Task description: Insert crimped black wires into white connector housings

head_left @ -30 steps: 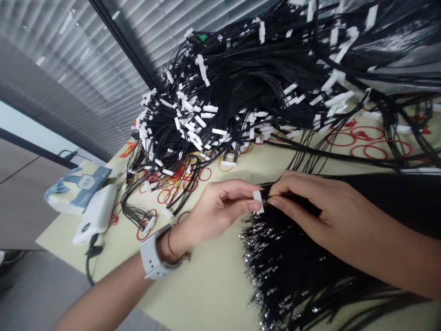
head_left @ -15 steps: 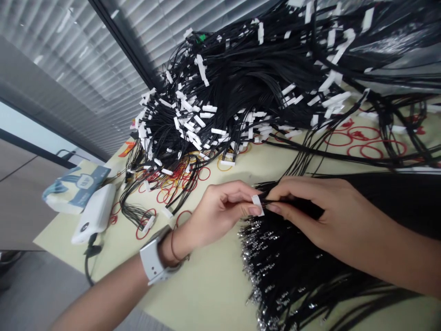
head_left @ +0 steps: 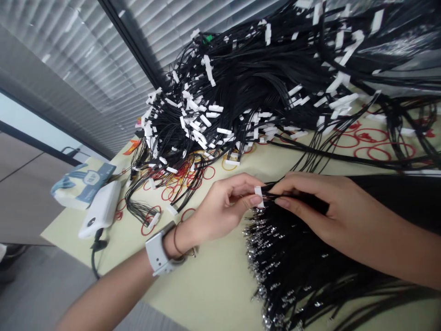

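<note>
Between the thumb and fingers of my left hand [head_left: 229,202] is a small white connector [head_left: 259,196], held upright. Just to its right, my right hand [head_left: 320,207] pinches thin black wires [head_left: 268,195] that run to the connector. Both hands are close together, their fingertips a short gap apart. Below them spreads a thick bundle of black wires [head_left: 296,257] with shiny metal tips along its left side. The wire ends at the connector are too small to make out.
Behind lies a large heap of black cables [head_left: 248,78] with white connectors. Red and yellow rubber bands [head_left: 172,179] are scattered on the pale table [head_left: 206,285]. A white power bank [head_left: 100,209] and a tissue pack [head_left: 84,181] sit at the left, near window blinds [head_left: 193,18].
The view has shifted slightly. The white connector stands more upright in my left fingers, and my right thumb is a little farther from it.
</note>
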Available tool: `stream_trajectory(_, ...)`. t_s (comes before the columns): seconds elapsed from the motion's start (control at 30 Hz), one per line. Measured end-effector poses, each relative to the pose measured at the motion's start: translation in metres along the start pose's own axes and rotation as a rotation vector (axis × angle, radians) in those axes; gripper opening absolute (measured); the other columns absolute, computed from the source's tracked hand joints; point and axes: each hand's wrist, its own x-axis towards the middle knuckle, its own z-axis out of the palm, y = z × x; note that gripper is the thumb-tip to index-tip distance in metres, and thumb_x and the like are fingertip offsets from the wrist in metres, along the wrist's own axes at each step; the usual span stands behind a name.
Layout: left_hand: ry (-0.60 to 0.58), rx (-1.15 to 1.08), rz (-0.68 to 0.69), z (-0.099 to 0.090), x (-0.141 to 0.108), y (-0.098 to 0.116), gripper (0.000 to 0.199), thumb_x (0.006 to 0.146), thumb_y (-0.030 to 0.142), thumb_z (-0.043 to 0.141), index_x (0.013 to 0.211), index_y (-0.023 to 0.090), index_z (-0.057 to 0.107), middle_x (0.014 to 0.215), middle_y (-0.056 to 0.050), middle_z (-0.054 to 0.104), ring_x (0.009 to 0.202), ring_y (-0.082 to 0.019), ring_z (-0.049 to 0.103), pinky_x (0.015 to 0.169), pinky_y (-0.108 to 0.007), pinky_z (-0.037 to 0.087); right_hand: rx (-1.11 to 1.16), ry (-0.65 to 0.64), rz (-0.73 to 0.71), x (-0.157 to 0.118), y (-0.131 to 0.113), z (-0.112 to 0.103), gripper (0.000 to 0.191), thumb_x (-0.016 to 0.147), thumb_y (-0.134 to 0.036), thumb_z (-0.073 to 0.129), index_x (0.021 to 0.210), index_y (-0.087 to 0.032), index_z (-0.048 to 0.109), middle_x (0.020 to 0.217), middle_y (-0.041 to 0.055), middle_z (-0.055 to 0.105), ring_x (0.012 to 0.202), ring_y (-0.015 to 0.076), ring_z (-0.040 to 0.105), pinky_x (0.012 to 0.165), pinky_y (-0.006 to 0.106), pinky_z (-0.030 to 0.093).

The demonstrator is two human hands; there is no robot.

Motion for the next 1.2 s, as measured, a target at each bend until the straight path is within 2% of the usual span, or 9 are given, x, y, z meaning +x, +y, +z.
stream_trajectory(0.1,-0.009,-0.007,-0.015,-0.0001,0.0000,-0.0001,0.011,0.080,0.015,0.058,0.088,0.010,0.055,0.075,-0.001,0.062,0.068,0.001,0.056,0.063,-0.005,0.044,0.035,-0.018,0.052,0.0001,-0.0022,-0.0001,0.017,0.084,-0.036,0.050,0.080,-0.029,0.066,0.076,-0.0099,0.065,0.064,-0.0002,0.058,0.052,0.010,0.042)
stream_trajectory(0.27,-0.003,-0.017,0.004,0.0002,-0.0014,-0.0016,0.010,0.079,0.015,0.059,0.087,0.009,0.056,0.074,0.001,0.061,0.067,0.002,0.056,0.062,-0.003,0.044,0.067,-0.006,0.184,0.0014,-0.0029,-0.0010,0.023,0.078,-0.042,0.053,0.072,-0.024,0.065,0.066,-0.0064,0.062,0.053,0.0017,0.053,0.045,0.012,0.038)
stream_trajectory(0.43,0.011,-0.057,-0.005,0.0016,-0.0024,-0.0014,0.010,0.078,0.013,0.061,0.086,0.009,0.058,0.075,0.000,0.064,0.067,0.002,0.058,0.064,-0.002,0.046,0.020,-0.059,0.190,0.0023,-0.0019,-0.0017,0.031,0.082,-0.045,0.047,0.076,-0.018,0.062,0.067,-0.0021,0.060,0.052,0.0021,0.047,0.046,0.015,0.033)
stream_trajectory(0.57,0.020,-0.062,-0.010,0.0022,-0.0015,-0.0010,0.012,0.076,0.015,0.063,0.086,0.009,0.059,0.077,-0.001,0.066,0.070,0.002,0.059,0.066,-0.003,0.048,-0.005,-0.103,0.207,-0.0012,-0.0020,-0.0029,0.032,0.085,-0.046,0.045,0.079,-0.018,0.059,0.064,-0.0027,0.056,0.048,0.0007,0.039,0.043,0.016,0.027)
stream_trajectory(0.77,0.021,0.029,-0.006,0.0023,-0.0019,-0.0036,0.012,0.079,0.018,0.060,0.086,0.009,0.057,0.073,0.000,0.062,0.065,0.002,0.055,0.060,-0.003,0.043,-0.082,-0.162,0.129,-0.0019,-0.0009,-0.0038,0.026,0.087,-0.037,0.042,0.079,-0.018,0.057,0.070,-0.0020,0.058,0.049,0.0010,0.039,0.047,0.018,0.027)
stream_trajectory(0.93,0.008,0.072,0.026,0.0034,-0.0030,-0.0046,0.010,0.080,0.018,0.058,0.085,0.010,0.055,0.072,0.001,0.059,0.064,0.003,0.052,0.058,-0.004,0.040,-0.102,-0.243,0.134,0.0023,-0.0010,-0.0054,0.027,0.087,-0.036,0.038,0.076,-0.018,0.055,0.070,-0.0026,0.057,0.045,0.0006,0.033,0.047,0.019,0.027)
stream_trajectory(1.03,0.003,0.077,0.025,0.0035,-0.0028,-0.0042,0.008,0.080,0.017,0.057,0.084,0.010,0.055,0.072,0.001,0.059,0.063,0.003,0.051,0.058,-0.004,0.041,-0.076,-0.254,0.135,0.0040,-0.0009,-0.0057,0.027,0.087,-0.037,0.038,0.079,-0.018,0.056,0.070,-0.0024,0.057,0.046,0.0004,0.036,0.047,0.018,0.027)
stream_trajectory(1.2,-0.005,0.054,-0.004,0.0025,-0.0027,-0.0047,0.011,0.080,0.018,0.059,0.086,0.009,0.056,0.075,0.000,0.061,0.066,0.003,0.054,0.061,-0.003,0.043,-0.048,-0.259,0.161,0.0038,-0.0015,-0.0057,0.029,0.086,-0.039,0.040,0.075,-0.017,0.057,0.064,-0.0034,0.055,0.041,0.0002,0.030,0.046,0.020,0.025)
